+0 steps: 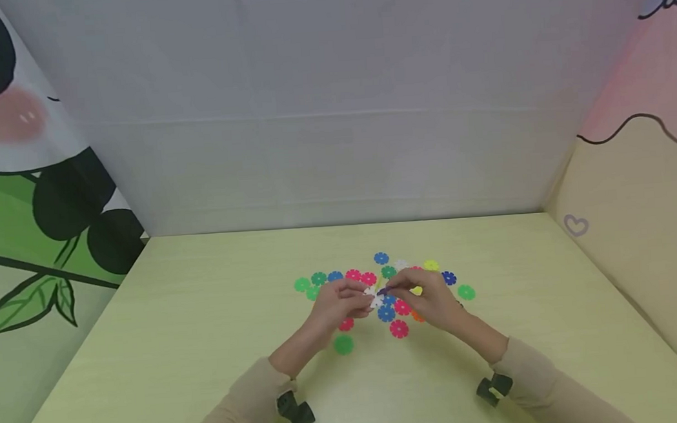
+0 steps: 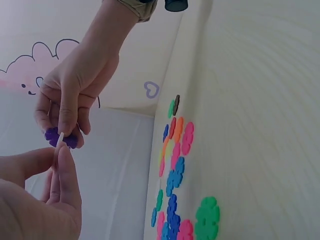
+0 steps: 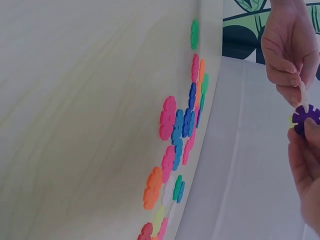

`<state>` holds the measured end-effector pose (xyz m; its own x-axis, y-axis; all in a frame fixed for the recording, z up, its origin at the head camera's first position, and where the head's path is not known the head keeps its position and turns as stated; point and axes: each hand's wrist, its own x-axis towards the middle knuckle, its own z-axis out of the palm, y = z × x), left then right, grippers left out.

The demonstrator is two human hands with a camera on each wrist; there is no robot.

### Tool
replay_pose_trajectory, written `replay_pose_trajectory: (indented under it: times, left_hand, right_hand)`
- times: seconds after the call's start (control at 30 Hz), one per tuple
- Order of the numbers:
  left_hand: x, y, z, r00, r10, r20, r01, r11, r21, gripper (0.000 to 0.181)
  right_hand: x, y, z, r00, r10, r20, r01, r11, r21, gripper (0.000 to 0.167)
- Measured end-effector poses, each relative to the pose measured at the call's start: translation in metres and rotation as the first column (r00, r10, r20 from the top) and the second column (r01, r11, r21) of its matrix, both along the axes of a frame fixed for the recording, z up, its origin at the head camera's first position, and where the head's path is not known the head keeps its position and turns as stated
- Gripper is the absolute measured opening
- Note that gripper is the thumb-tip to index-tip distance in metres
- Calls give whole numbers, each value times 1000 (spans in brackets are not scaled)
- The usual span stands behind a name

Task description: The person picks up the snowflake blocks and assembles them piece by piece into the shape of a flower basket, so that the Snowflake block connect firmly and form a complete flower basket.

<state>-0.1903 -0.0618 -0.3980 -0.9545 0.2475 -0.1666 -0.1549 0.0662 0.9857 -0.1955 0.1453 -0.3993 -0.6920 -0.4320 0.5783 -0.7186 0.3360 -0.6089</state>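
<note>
A white notched disc (image 1: 373, 298) is pinched between the thumb and fingers of my left hand (image 1: 339, 304); in the left wrist view it shows edge-on (image 2: 59, 141). My right hand (image 1: 428, 295) pinches a purple notched disc (image 3: 305, 119) by its rim. The two discs meet at their edges, the purple one crosswise to the white one, above the table. How deep their notches sit in each other cannot be told. A bit of yellow shows behind the purple disc in the right wrist view.
Loose notched discs in several colours lie on the table (image 1: 206, 323) beneath and around the hands. A green disc (image 1: 343, 344) and a pink disc (image 1: 399, 329) lie nearest the front, another green disc (image 1: 466, 292) at the right. A pale wall stands behind.
</note>
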Motion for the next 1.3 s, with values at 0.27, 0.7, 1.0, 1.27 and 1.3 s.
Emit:
replay_pose_trajectory:
  times: [0.27,0.7,1.0,1.27,1.3]
  left_hand:
    - [-11,-16,-11,999,50,-16,-50,998,-48,20]
    - [-11,-36,-12,997,72,-36,-75,993,-90,29]
    - [-10,-38,-11,998,60,-20,-61,994,-88,24]
    - [-10,-32,-13,996,83,-32,-86,990,-108,21]
    - [-10,-31,-13,996,87,-33,-90,990,-112,21]
  right_hand:
    - [-9,23,-1,963,-129,235,90,981,169,21]
    - [-26,57,-37,876,-178,449,-22,914,405,26]
    - [-23,54,-40,835,-261,484,23,896,444,28]
    - [-23,52,-38,855,-240,460,6,891,455,22]
    - [-23,52,-38,862,-233,451,3,891,454,21]
